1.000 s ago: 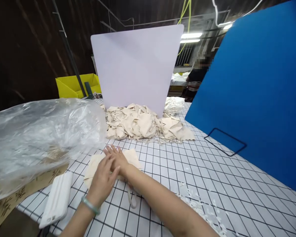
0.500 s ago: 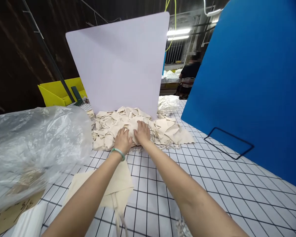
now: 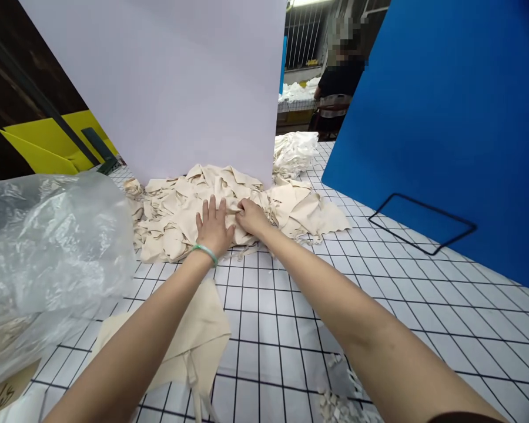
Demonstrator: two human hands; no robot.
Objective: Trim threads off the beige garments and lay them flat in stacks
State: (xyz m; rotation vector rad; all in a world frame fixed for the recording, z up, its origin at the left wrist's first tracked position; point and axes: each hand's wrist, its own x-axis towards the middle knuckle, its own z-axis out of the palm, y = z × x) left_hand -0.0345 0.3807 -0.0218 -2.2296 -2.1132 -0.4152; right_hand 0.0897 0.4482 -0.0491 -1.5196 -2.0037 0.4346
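Textile workshop: fabric heap (image 3: 171,208) on gridded tbl (image 3: 273,329), 1 co-worker (image 3: 339,79) nr 2nd tbl (image 3: 294,106) in bkgd

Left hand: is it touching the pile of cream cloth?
Touching. The head view shows the left hand palm down, fingers spread, resting against the near side of the cream cloth pile.

1. We have moved our left hand (image 3: 215,228) and right hand (image 3: 252,218) from the near cloth (image 3: 200,323) to the cloth pile (image 3: 178,205).
2. Our right fingers, outstretched half a second ago, now curl in, pinching a fold (image 3: 233,208).
3. We now see the pale panel (image 3: 180,88) without its top edge.
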